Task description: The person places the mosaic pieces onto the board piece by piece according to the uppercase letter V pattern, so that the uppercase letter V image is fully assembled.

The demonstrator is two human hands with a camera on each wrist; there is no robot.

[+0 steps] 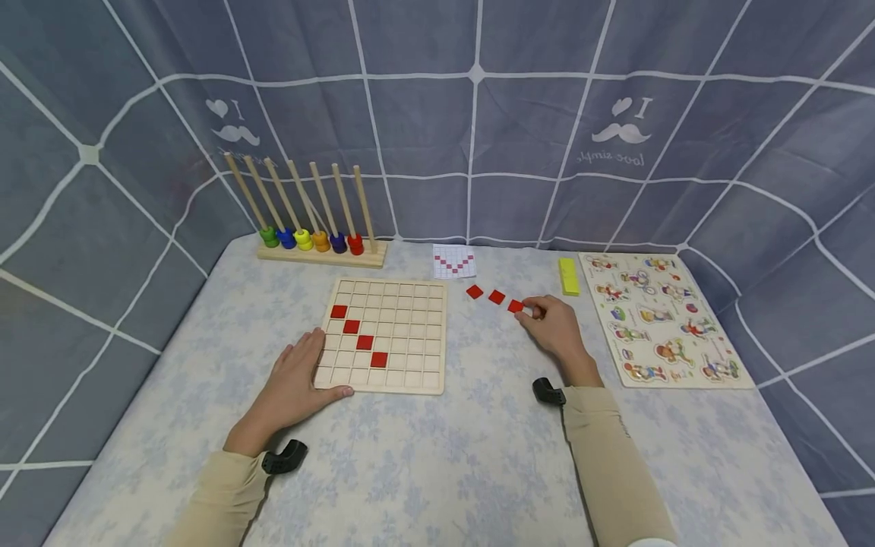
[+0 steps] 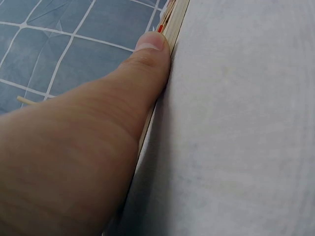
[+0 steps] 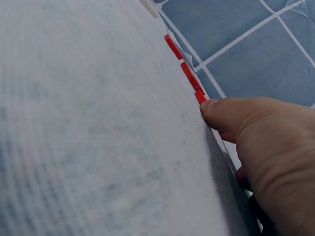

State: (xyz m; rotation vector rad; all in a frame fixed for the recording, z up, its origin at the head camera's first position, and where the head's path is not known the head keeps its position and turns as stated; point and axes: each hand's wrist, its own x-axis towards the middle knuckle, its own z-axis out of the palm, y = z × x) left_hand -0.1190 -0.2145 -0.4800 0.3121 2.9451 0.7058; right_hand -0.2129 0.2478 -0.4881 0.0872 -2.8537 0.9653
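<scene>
A wooden grid board (image 1: 410,334) lies flat on the table, with several red square tiles (image 1: 365,343) set in its cells along a diagonal. My left hand (image 1: 290,384) rests at the board's lower left corner, fingers straight along the left side and thumb on the front edge; the left wrist view shows the thumb (image 2: 147,49) against that edge. To the right of the board, my right hand (image 1: 555,325) pinches a red tile (image 1: 516,306) between thumb and fingertips, close over the table. Two more red tiles, one nearer (image 1: 497,297) and one farther (image 1: 475,292), lie beside it in a row.
Behind the board lies a small pattern card (image 1: 454,261) with red squares in a V. A wooden rack (image 1: 321,254) with upright pegs and coloured beads stands at the back left. At right are a yellow block (image 1: 569,276) and a picture puzzle board (image 1: 663,319). Grey curtains (image 1: 424,129) surround the table.
</scene>
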